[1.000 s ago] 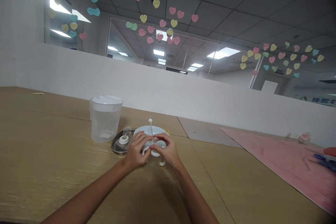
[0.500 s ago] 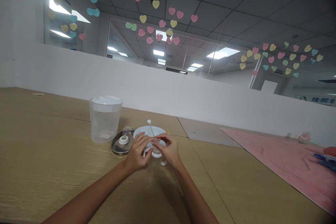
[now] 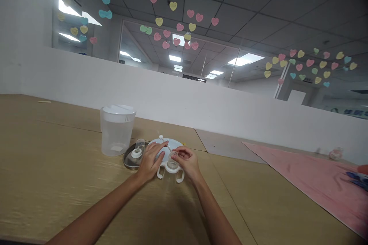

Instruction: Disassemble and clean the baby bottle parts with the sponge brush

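A clear baby bottle (image 3: 172, 165) with a white two-handled collar stands upright on the table in front of me. Above its mouth, my right hand (image 3: 186, 160) pinches the lower end of a thin straw (image 3: 167, 145), along with a small clear piece. The straw slants up to the left and ends in a white ball. My left hand (image 3: 151, 160) is to the left of the bottle, thumb and fingers apart; its fingertips come close to the straw, and contact is unclear. Behind both hands lies a pale blue bowl (image 3: 161, 142), partly covered by them.
Left of the bowl, a metal tray (image 3: 129, 164) carries a white collar with a teat (image 3: 136, 153) and a clear dome cap (image 3: 140, 143). A lidded clear pitcher (image 3: 117, 134) stands beside it. Pink cloth (image 3: 310, 172) spreads at right, with a small jar (image 3: 335, 153) behind.
My left hand has drawn away from the bottle mouth to the left and its fingers have opened. The straw tilts further left and its ball sits lower. My right hand remains at the mouth.
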Available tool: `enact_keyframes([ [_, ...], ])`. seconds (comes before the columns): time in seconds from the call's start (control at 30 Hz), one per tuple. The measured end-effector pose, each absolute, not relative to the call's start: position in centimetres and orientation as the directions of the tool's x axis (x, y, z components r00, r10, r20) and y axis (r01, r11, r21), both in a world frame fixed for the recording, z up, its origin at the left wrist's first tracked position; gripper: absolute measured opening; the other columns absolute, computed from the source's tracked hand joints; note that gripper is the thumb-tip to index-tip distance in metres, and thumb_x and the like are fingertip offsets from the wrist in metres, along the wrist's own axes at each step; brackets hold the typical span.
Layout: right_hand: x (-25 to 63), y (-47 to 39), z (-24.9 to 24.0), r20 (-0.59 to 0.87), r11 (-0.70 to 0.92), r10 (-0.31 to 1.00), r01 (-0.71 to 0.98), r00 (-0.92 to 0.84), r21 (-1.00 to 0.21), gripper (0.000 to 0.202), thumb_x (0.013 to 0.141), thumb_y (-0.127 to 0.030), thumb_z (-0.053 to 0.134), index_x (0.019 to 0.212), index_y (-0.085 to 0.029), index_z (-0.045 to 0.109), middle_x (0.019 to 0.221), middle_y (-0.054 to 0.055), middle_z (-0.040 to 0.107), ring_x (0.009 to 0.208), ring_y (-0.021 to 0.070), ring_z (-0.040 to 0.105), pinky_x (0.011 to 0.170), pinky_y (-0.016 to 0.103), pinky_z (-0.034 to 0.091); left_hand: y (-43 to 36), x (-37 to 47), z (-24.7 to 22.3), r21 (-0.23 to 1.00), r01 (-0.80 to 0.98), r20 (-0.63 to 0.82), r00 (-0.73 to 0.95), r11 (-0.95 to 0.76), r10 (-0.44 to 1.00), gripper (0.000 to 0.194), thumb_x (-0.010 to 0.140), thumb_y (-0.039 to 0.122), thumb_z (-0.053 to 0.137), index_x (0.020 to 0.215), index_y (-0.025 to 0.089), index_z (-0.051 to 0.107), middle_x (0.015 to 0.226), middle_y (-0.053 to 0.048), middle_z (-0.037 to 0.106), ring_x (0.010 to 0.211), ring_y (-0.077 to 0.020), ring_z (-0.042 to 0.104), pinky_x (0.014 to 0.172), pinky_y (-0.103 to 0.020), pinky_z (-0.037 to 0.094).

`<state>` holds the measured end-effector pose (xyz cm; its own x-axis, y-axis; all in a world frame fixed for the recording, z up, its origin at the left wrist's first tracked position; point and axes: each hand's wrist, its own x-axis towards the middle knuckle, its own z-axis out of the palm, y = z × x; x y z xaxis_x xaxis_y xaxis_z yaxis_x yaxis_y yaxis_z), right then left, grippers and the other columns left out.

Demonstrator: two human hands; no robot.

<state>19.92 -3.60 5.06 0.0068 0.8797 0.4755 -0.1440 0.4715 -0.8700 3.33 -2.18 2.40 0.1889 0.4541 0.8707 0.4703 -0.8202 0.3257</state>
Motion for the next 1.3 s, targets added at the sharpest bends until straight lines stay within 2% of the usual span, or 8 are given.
enact_keyframes([
  [0.2,19.9,-3.8,5.0,0.46,0.449,0.888,-0.176,-0.025,-0.876,0.033,0.045,-0.028,0.084,0.071,-0.017,0.065,0.069,0.001,0.064,0.066,0.0133,0.059,0.067,0.028,0.051,-1.7,3.5,2.2,0.226,0.519,0.889,0.235,-0.824,0.392,0.029,0.091,0.027,0.041,0.115,0.024,0.058,0.11,-0.005,0.065,0.105,-0.0183,0.055,0.096,-0.039,0.038],
  [0.4,19.8,-4.0,5.0,0.467,0.455,0.883,-0.152,-0.054,-0.878,0.034,0.047,-0.032,0.084,0.071,-0.017,0.065,0.065,0.001,0.063,0.062,0.0124,0.058,0.064,0.027,0.051,-1.6,3.5,1.9,0.159,0.585,0.893,0.258,-0.795,0.369,0.028,0.091,0.029,0.041,0.11,0.024,0.06,0.106,-0.004,0.067,0.104,-0.0183,0.055,0.102,-0.043,0.032],
  [0.63,19.9,-3.3,4.3,0.446,0.429,0.892,-0.168,-0.076,-0.887,0.038,0.046,-0.032,0.084,0.075,-0.017,0.065,0.074,0.003,0.067,0.07,0.0158,0.062,0.07,0.03,0.052,-1.9,3.4,2.3,0.193,0.628,0.921,0.148,-0.754,0.359,0.019,0.088,0.029,0.047,0.095,0.025,0.065,0.092,-0.002,0.066,0.095,-0.0194,0.055,0.097,-0.042,0.032],
  [0.8,20.0,-3.1,4.4,0.451,0.439,0.892,-0.202,-0.014,-0.876,0.038,0.05,-0.029,0.083,0.081,-0.017,0.065,0.073,0.002,0.065,0.07,0.0141,0.062,0.069,0.029,0.052,-1.9,3.3,2.4,0.213,0.687,0.937,0.058,-0.695,0.344,0.016,0.086,0.031,0.051,0.086,0.026,0.066,0.083,-0.003,0.063,0.086,-0.02,0.054,0.09,-0.042,0.033],
  [1.1,20.3,-2.0,3.9,0.539,0.545,0.832,-0.01,0.135,-0.838,0.022,0.056,-0.034,0.076,0.065,-0.017,0.067,0.077,0.005,0.066,0.075,0.0173,0.062,0.075,0.032,0.05,-1.9,3.1,2.5,0.181,0.667,0.922,0.14,-0.723,0.36,0.016,0.089,0.029,0.048,0.086,0.024,0.064,0.084,0.001,0.069,0.092,-0.0193,0.058,0.098,-0.042,0.025],
  [1.3,20.6,-1.5,3.2,0.565,0.557,0.813,0.096,0.137,-0.825,0.017,0.063,-0.033,0.067,0.065,-0.016,0.068,0.084,0.007,0.064,0.081,0.0183,0.06,0.076,0.031,0.048,-1.9,3.2,2.4,0.182,0.682,0.932,0.11,-0.708,0.346,0.019,0.09,0.031,0.047,0.084,0.025,0.065,0.083,0.002,0.07,0.091,-0.0189,0.059,0.099,-0.043,0.023],
])
